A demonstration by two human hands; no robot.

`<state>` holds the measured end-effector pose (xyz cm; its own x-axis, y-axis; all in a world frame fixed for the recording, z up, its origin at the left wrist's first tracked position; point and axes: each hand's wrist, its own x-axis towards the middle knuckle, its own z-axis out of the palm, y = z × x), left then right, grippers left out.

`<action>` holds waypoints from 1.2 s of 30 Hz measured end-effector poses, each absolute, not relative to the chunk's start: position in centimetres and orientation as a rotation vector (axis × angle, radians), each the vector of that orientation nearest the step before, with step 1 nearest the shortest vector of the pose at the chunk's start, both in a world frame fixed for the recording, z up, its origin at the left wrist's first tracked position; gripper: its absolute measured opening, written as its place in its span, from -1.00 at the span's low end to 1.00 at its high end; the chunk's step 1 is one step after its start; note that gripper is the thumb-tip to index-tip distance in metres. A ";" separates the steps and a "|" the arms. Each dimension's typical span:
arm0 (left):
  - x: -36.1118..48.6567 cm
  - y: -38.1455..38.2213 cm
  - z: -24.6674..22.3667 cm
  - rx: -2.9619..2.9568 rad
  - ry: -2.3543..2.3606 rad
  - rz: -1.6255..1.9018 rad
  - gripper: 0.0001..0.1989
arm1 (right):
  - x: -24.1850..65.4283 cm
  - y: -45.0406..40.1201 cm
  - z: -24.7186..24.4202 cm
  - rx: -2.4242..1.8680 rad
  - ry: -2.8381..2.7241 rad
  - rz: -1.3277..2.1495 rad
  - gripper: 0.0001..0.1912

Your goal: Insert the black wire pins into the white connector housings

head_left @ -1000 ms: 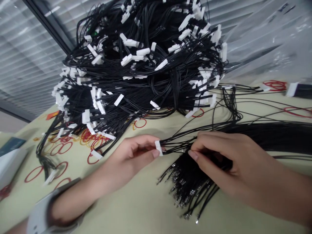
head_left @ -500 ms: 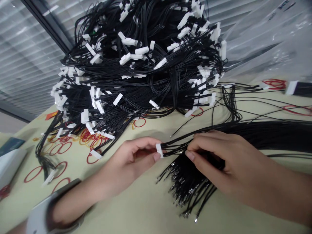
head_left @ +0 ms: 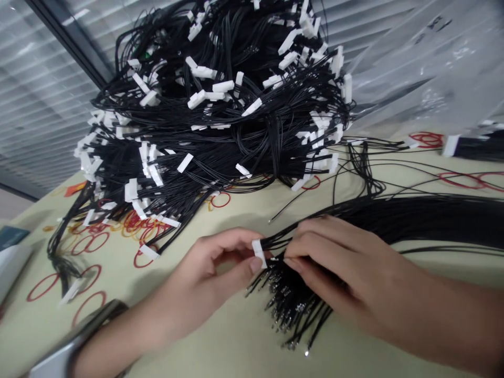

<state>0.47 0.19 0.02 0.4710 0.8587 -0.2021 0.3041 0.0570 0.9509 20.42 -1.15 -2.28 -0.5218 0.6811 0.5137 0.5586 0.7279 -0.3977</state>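
Between thumb and fingers, my left hand point(head_left: 224, 278) pinches a white connector housing point(head_left: 259, 253) with several black wires running out of its right side. My right hand point(head_left: 334, 262) is closed close beside it, its thumb and forefinger pinching a thin black wire whose metal tip points at the housing. Whether that tip is inside the housing I cannot tell. Under my right hand lies a thick bundle of black wires point(head_left: 441, 218), its loose ends with metal crimp terminals point(head_left: 291, 310) fanned out toward the front.
A large heap of black wire harnesses point(head_left: 220, 110) with white connectors stands at the back. Red and yellow rubber bands point(head_left: 137, 223) lie scattered on the left of the pale table point(head_left: 189, 352). A clear plastic bag point(head_left: 429, 79) is at the back right.
My right hand has moved left, bringing the wire tip up to the connector housing. My left hand still holds the housing, now tilted a little. The whole view has shifted slightly.
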 end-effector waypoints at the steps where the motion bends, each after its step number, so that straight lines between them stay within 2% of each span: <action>1: 0.5 0.3 0.0 1.501 1.070 0.570 -0.89 | 20.5 -1.2 -2.1 -0.941 -2.215 0.255 -0.80; 22: 0.4 0.5 0.1 1.591 1.016 0.508 -0.88 | 21.0 -1.3 -2.9 -0.743 -2.323 0.057 -0.80; 31: 0.4 0.3 0.2 1.662 0.987 0.489 -0.90 | 21.2 -1.5 -3.2 -0.806 -2.284 0.120 -0.84; 36: 0.4 0.3 0.1 1.713 0.980 0.472 -0.83 | 21.1 -1.3 -3.0 -0.778 -2.321 0.163 -0.84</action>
<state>0.44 0.30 0.12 0.5858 0.7965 -0.1499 0.3794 -0.1061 0.9191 21.07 -1.32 -3.00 -0.5943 0.5739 0.5635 0.4898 0.8139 -0.3125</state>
